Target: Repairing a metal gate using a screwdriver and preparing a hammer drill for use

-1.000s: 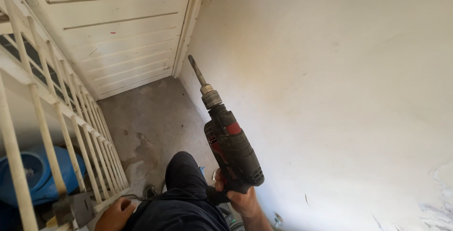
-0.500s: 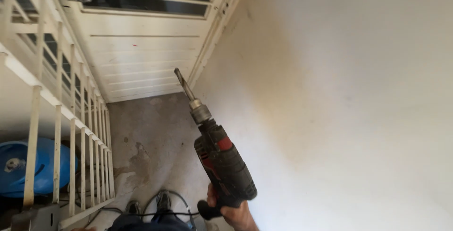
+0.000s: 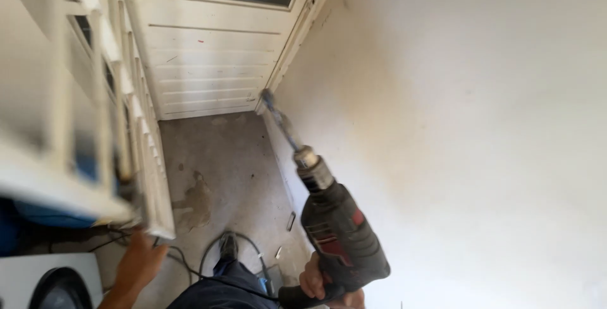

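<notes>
Right hand (image 3: 325, 284) low in the frame, fingers wrapped tight around the grip of a dark grey power drill with red trim and a silver chuck (image 3: 338, 233). The hold is firm, thumb and knuckles curled over the handle at the bottom edge. The drill sits right of centre, close beside the plain whitewashed wall (image 3: 474, 126), but whether it touches the plaster I cannot tell.

Its long axis runs on a diagonal, from the handle at lower right up to the upper left. The long thin metal drill bit (image 3: 281, 122) leads the way, its blurred tip aimed toward the corner where the wall meets the white panelled door (image 3: 215, 62).

Left hand (image 3: 142, 261) is out at the lower left, fingers spread and loosely open, right at the foot of the white barred metal railing (image 3: 136, 151); contact is hard to judge through the blur.

A black cable (image 3: 212, 258) loops across the stained grey concrete floor (image 3: 215, 170) just beside the dark shoe (image 3: 227, 246) and dark trouser leg (image 3: 221, 290).
</notes>
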